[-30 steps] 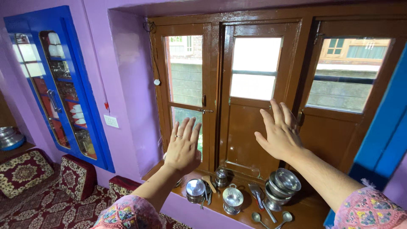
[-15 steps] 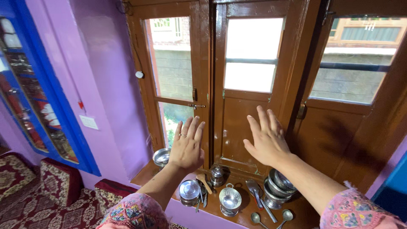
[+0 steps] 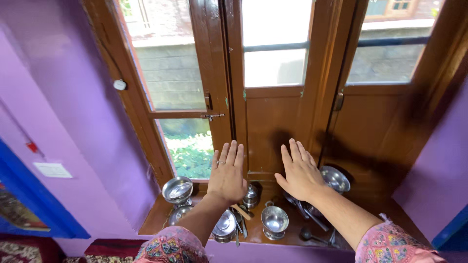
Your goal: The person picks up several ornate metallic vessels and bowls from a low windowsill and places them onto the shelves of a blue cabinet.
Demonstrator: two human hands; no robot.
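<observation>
Both hands are spread flat with fingers extended, nothing held: the left hand (image 3: 227, 174) is raised before the brown window frame (image 3: 218, 73), the right hand (image 3: 298, 171) before the wooden panel (image 3: 267, 127). Below them, the narrow window sill (image 3: 380, 207) is crowded with steel vessels: a handled cup (image 3: 274, 220), an empty bowl (image 3: 177, 189) at the left edge, a tilted bowl (image 3: 335, 178) and spoons (image 3: 312, 235). Purple wall (image 3: 68, 122) closes the left side.

On the window sill (image 3: 161, 219) a bowl (image 3: 177, 189) stands far left, a cup (image 3: 274, 221) near the middle with a small pot (image 3: 251, 195) behind it, stacked bowls (image 3: 335, 179) to the right, and a spoon (image 3: 312, 236) nearest.
</observation>
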